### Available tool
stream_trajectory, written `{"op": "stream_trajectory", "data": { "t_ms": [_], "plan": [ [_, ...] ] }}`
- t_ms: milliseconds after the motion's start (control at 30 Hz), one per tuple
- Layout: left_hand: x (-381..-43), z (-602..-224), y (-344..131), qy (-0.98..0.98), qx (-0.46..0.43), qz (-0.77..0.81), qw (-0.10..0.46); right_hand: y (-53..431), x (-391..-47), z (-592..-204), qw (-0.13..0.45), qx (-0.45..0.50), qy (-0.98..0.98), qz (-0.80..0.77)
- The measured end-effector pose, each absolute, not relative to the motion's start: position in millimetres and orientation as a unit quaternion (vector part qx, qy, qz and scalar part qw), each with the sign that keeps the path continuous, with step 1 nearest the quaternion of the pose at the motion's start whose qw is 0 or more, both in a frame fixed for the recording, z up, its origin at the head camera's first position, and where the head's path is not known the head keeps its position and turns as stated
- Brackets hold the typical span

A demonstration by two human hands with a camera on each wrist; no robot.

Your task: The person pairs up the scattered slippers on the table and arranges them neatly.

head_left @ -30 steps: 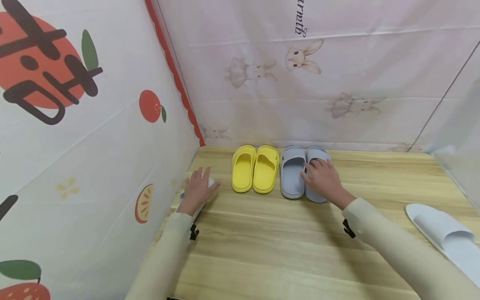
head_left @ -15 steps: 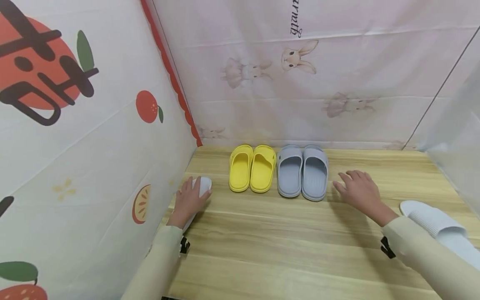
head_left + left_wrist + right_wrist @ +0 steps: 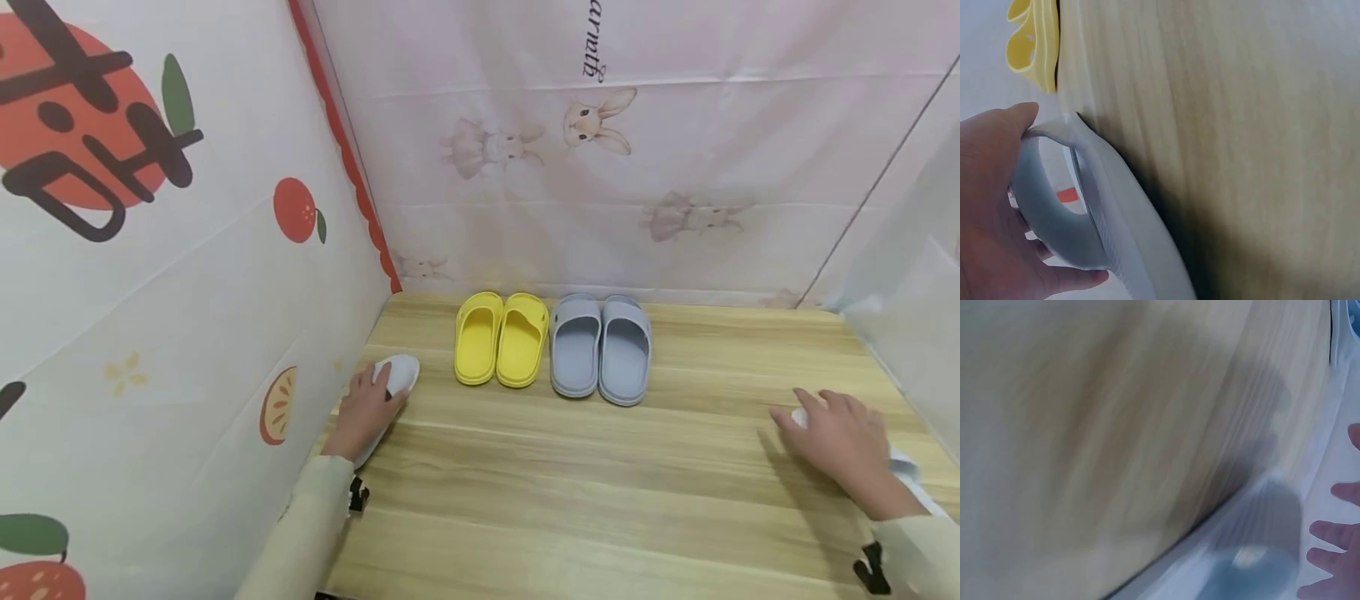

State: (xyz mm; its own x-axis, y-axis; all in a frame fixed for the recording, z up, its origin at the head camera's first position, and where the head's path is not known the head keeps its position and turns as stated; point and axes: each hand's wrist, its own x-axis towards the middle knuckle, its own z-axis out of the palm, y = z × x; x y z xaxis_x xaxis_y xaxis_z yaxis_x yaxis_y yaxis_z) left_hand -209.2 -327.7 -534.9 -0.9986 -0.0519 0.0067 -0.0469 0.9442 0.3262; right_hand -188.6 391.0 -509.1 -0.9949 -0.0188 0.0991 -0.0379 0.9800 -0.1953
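Note:
On the left of the wooden surface, my left hand (image 3: pixel 365 412) grips a white slipper (image 3: pixel 403 371) over its strap. The left wrist view shows thumb and fingers spanning both sides of that strap, with the slipper (image 3: pixel 1141 225) lying along the boards. My right hand (image 3: pixel 843 437) hovers over a second white slipper (image 3: pixel 1260 519) at the right, fingers spread and holding nothing. Seen from the head, that hand covers most of the slipper beneath it. In the right wrist view, fingertips (image 3: pixel 1329 534) stand apart from the ribbed strap.
Against the back wall stand a pair of yellow slippers (image 3: pixel 475 354) and, close beside them, a pair of grey-blue slippers (image 3: pixel 576 358). A fruit-printed sheet (image 3: pixel 225 292) rises at the left. Behind is a pink rabbit-printed sheet (image 3: pixel 480 67). The wooden surface (image 3: pixel 570 492) spreads between the hands.
My right hand has left the grey-blue slippers and moved right and nearer, over the right white slipper. My left hand has shifted slightly left and nearer along the left white slipper.

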Motion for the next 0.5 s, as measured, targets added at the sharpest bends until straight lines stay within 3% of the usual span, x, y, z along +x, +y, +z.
{"op": "stream_trajectory", "data": {
  "t_ms": [233,500],
  "plan": [
    [-213,-529,-325,-0.986,0.015,-0.164,0.005,434,-163,-518,-0.004,-0.05,-0.994,0.096],
    [-206,-530,-333,-0.987,0.005,-0.161,0.013,446,-160,-530,-0.042,-0.012,-0.992,0.12]
  ]
}}
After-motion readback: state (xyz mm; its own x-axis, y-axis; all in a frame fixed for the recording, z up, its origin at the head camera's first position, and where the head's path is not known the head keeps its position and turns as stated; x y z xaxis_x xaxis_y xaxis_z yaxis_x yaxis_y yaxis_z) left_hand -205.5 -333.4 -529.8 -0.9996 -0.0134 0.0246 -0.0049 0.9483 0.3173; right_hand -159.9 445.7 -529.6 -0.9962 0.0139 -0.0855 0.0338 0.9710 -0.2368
